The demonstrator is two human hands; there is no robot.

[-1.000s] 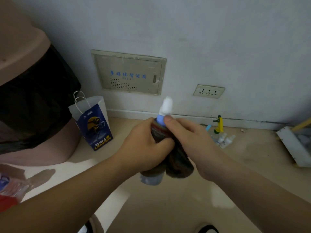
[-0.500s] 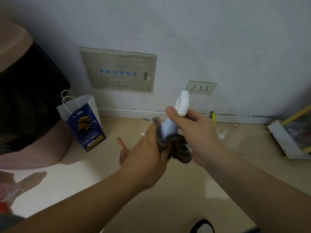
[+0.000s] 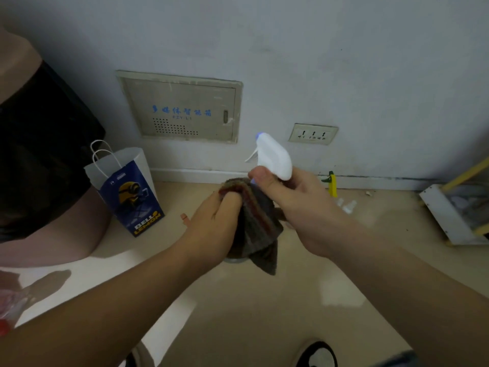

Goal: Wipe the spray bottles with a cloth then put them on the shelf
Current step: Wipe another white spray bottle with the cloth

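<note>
While I look down at the pale floor (image 3: 238, 321), my right hand (image 3: 299, 205) grasps the spray bottle (image 3: 274, 157) at its neck, thumb curled across the front just under the white trigger head. That head pokes up above both hands, tilted a little to the left, with its thin trigger pointing left and a blue tip at the nozzle. My left hand (image 3: 214, 229) is clenched around the cloth (image 3: 258, 223), a dark grey one with a reddish stripe, bunched up round the bottle's body so that I cannot see the body itself; a loose corner of the cloth hangs below my hands. Both hands touch across the cloth, held in the air in front of the wall. On the floor to the left stands a blue and white paper bag (image 3: 127, 192), against a dark-covered bulk. Behind my right hand, by the skirting, lie a few small white bottles (image 3: 346, 206) just beside a yellow and green one (image 3: 332, 182). A beige panel (image 3: 182, 109) and a socket (image 3: 313, 133) sit in the wall.
</note>
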